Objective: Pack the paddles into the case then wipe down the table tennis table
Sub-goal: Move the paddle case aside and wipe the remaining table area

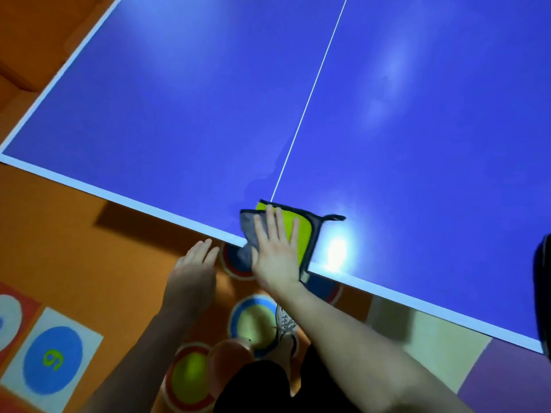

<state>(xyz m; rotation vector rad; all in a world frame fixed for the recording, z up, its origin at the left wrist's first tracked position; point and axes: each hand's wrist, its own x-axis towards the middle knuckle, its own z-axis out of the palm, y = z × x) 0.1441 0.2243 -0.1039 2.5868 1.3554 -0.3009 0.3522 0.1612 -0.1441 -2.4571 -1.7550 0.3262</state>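
Note:
The blue table tennis table (185, 108) fills most of the head view, with a white centre line and white edge band. A yellow-green and grey cloth (307, 231) with a dark border lies at the near edge, by the end of the centre line, partly hanging over the edge. My right hand (275, 248) presses flat on the cloth with straight fingers. My left hand (195, 265) hovers below the table edge, fingers straight, holding nothing. A dark object (542, 290), cut off at the right border, lies on the table; what it is cannot be told.
Orange floor (65, 222) lies below the near edge, with coloured circle markings (253, 323) and a numbered blue-circle tile (52, 359) at lower left. My shoe (286, 326) stands under the table edge. A bright light glare (337, 251) sits right of the cloth.

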